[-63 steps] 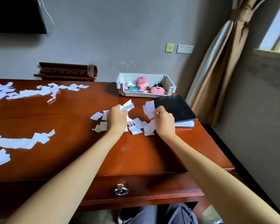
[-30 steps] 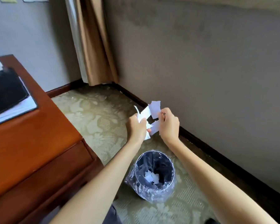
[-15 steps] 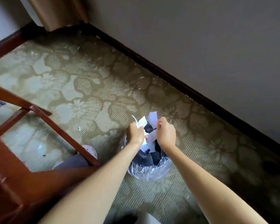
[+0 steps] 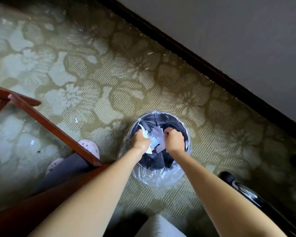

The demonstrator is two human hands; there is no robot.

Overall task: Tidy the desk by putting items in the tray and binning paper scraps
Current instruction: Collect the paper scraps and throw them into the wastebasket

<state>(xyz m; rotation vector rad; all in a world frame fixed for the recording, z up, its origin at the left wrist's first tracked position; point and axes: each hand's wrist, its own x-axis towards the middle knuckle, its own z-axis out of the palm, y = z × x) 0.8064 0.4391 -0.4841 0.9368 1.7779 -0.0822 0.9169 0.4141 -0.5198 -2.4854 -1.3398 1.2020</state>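
A round black bin [image 4: 181, 127] lined with a clear plastic bag stands on the carpet below me. Both my hands are inside its mouth. My left hand [image 4: 140, 140] grips white paper scraps [image 4: 155, 137], its fingers curled round them. My right hand [image 4: 174, 138] is curled round the other side of the same bunch. The scraps hang between the two hands, above the dark inside of the bin. The desk top and the tray are out of view.
The desk's wooden leg and rail [image 4: 46, 124] cross the lower left. My feet in pale pink clogs [image 4: 91, 147] stand beside it. A dark skirting board [image 4: 212, 65] runs along the wall. A chair's black base [image 4: 243, 189] is at the lower right. Small scraps [image 4: 76, 120] lie on the carpet.
I turned from the desk with the scraps in both hands, looked down at the bin, and lowered both hands from above its rim into its mouth.
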